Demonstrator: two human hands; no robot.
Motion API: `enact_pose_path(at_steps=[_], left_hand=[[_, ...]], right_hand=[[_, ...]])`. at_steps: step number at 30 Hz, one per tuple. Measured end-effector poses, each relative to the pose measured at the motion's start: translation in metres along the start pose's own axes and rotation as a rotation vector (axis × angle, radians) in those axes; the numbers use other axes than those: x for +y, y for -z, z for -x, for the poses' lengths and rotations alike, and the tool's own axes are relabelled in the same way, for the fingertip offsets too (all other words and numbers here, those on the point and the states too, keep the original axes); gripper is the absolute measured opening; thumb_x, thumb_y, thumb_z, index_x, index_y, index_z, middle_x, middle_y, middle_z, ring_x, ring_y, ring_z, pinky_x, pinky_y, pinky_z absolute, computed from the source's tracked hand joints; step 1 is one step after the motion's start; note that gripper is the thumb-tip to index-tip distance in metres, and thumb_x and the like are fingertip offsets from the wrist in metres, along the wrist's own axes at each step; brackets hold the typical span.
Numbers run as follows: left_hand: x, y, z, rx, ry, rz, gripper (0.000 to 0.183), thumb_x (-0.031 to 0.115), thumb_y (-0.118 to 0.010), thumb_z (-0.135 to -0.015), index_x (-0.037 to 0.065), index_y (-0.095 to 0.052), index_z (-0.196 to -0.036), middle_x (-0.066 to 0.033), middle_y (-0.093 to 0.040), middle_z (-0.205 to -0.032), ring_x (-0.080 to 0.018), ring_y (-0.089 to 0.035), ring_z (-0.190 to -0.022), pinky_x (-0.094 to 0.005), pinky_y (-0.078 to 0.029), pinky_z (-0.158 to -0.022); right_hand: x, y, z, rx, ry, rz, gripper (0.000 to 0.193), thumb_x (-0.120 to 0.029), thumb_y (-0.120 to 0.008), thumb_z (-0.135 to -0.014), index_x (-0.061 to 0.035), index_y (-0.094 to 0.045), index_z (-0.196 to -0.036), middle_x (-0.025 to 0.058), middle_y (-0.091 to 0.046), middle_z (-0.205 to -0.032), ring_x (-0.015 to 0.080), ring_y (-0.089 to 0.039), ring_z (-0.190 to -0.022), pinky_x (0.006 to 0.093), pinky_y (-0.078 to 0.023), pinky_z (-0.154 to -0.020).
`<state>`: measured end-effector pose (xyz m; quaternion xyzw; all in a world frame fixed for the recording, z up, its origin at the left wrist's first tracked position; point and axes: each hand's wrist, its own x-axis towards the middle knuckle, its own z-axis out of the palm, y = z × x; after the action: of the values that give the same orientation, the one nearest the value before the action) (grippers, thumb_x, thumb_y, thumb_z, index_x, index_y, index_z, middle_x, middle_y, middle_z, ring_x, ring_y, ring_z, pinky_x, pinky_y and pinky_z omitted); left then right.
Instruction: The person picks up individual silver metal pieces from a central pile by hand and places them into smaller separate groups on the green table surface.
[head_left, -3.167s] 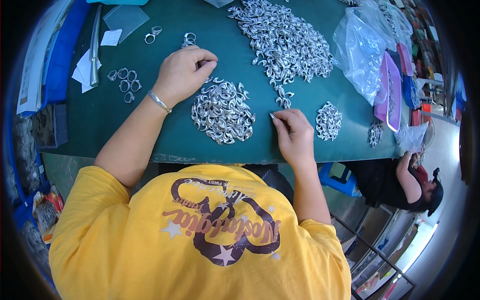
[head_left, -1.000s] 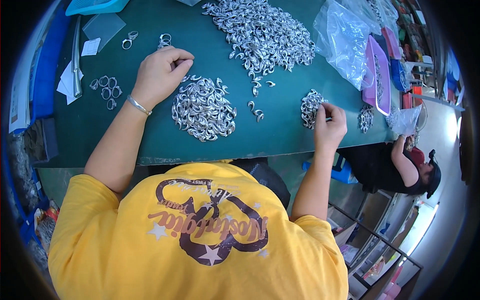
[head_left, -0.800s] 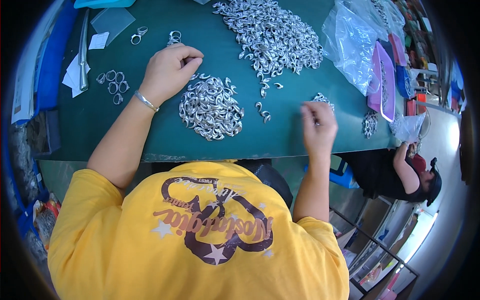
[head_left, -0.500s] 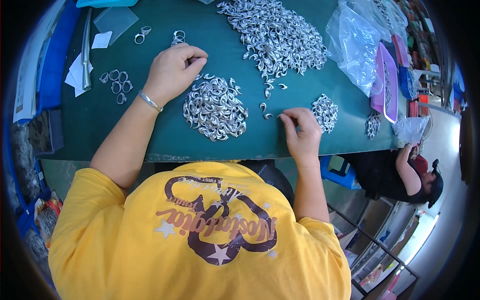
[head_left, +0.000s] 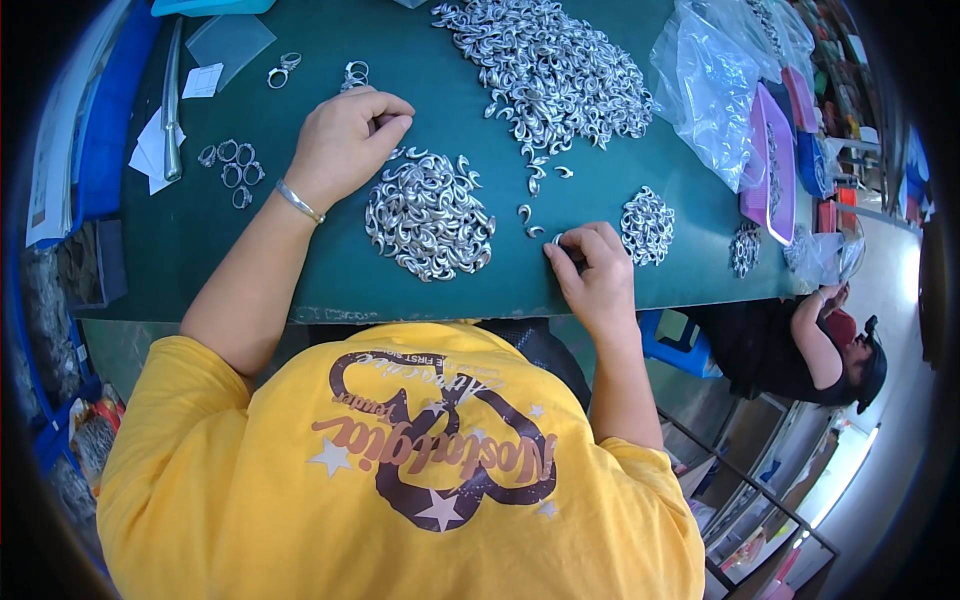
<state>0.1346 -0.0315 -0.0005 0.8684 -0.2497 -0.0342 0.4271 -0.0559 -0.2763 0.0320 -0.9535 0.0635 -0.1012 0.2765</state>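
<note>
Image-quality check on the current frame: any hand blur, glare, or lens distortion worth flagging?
Head view: the bare left hand and bare right hand show no obvious motion blur; head view: whitish glare streaks the crumpled clear plastic bag; head view: the near edge of the flat green tabletop bows gently, and the corners fall to black.

L hand (head_left: 345,145) w/ silver bangle (head_left: 301,201), fingers curled over green tbl (head_left: 330,280); can't tell if it holds anything. Pile of curved silver pcs (head_left: 430,218) just beside it. R hand (head_left: 597,275): thumb + forefinger pinched on small silver pc (head_left: 556,240), nr a few loose pcs (head_left: 535,231), smaller pile (head_left: 648,227) to its R. Biggest pile (head_left: 560,75) top ctr. Rings (head_left: 241,172) on L; plastic bag (head_left: 705,100), purple tray (head_left: 786,190) & co-worker (head_left: 770,345) in blk on R.
</note>
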Motion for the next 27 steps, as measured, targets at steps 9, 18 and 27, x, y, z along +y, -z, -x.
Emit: enact_pose_path(at_steps=[9, 18, 27], left_hand=[[0.0, 0.0, 0.0, 0.003, -0.007, -0.001, 0.014, 0.014, -0.069, -0.086, 0.005, -0.074, -0.096, -0.0043, -0.064, -0.081, -0.0135, -0.053, -0.061, -0.0269, -0.044, -0.059], [0.0, -0.001, 0.001, 0.012, 0.004, -0.004, 0.014, 0.014, -0.069, -0.086, 0.006, -0.074, -0.096, -0.0044, -0.064, -0.081, -0.0137, -0.054, -0.061, -0.027, -0.044, -0.059], [0.003, 0.0, -0.001, -0.004, 0.009, -0.019, 0.014, 0.014, -0.069, -0.086, 0.006, -0.074, -0.096, -0.0044, -0.065, -0.082, -0.0137, -0.054, -0.062, -0.0269, -0.044, -0.059]], right_hand=[[-0.037, -0.021, -0.013, 0.014, 0.126, -0.23, 0.009, -0.001, -0.073, -0.079, 0.0, -0.068, -0.086, 0.0132, -0.062, -0.079, 0.0294, -0.062, -0.068, 0.0347, -0.053, -0.062], [-0.006, -0.002, -0.001, 0.008, -0.254, -0.257, 0.007, 0.001, -0.071, -0.08, 0.0015, -0.067, -0.086, 0.0094, -0.065, -0.085, 0.0165, -0.065, -0.065, 0.0261, -0.053, -0.061], [0.01, 0.006, 0.002, 0.09, -0.162, -0.191, 0.009, -0.001, -0.071, -0.081, 0.0012, -0.068, -0.089, 0.0127, -0.065, -0.085, 0.0208, -0.063, -0.067, 0.0291, -0.051, -0.062]])
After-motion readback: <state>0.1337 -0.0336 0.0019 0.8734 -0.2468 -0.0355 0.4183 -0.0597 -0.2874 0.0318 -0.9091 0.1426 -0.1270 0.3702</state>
